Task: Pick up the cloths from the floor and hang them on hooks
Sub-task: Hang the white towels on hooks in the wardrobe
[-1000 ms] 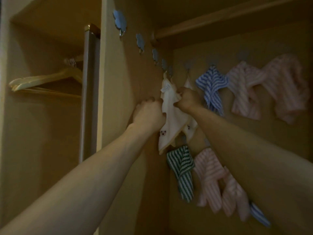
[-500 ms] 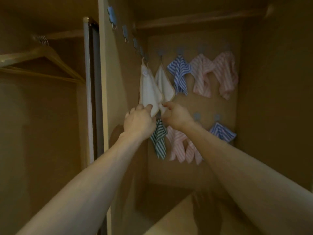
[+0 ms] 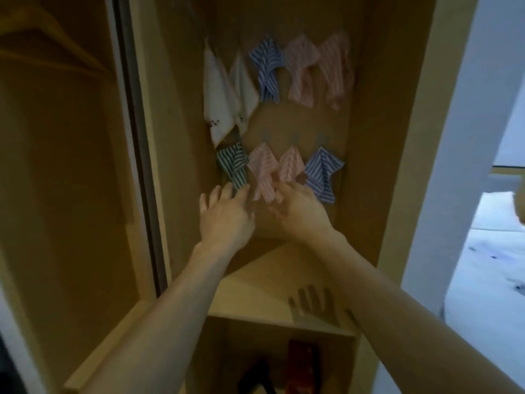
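The back panel (image 3: 284,120) of the wardrobe nook carried the cloths on two rows of hooks (image 3: 294,137): two white cloths, a blue-striped and two pink-striped above; green-striped, two pink-striped and blue-striped below. The wooden shelf (image 3: 255,291) beneath lay bare but for a hand's shadow

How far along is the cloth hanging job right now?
Nine cloths already hang inside the wardrobe: two white cloths, a blue striped one and two pink ones on top, four more in the lower row. Nothing is in hand: the left hand and right hand are open and empty just below that row. The floor is out of view, so any remaining cloths cannot be judged.
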A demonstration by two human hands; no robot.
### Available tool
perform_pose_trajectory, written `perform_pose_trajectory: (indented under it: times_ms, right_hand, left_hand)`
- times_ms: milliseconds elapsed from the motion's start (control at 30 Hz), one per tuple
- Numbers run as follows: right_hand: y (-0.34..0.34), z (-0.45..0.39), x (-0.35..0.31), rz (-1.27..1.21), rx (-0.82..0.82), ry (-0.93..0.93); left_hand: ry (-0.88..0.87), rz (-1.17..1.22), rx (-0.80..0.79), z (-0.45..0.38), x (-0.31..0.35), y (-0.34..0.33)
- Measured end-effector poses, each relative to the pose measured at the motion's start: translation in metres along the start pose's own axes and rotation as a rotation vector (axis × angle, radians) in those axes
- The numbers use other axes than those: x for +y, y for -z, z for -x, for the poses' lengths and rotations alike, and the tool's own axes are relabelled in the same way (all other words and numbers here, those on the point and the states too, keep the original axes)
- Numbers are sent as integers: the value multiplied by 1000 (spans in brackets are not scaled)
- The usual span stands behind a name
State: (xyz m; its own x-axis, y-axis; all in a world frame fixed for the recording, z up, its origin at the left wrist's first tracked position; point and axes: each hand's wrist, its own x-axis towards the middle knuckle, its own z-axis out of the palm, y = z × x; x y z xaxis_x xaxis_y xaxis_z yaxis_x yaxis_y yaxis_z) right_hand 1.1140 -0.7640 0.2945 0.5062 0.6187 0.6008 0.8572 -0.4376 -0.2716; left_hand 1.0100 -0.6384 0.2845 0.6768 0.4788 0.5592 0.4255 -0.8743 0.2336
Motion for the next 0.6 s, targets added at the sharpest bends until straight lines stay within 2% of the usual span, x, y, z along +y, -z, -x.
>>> perform_pose_trajectory:
  times_ms: [333, 600]
  right_hand:
    - [33, 192, 11, 32, -152, -166]
    - [61, 304, 16, 36, -155, -373]
  left_hand:
    - [63, 82, -157, 169, 68, -18]
    - [65, 255, -298, 259, 114, -28]
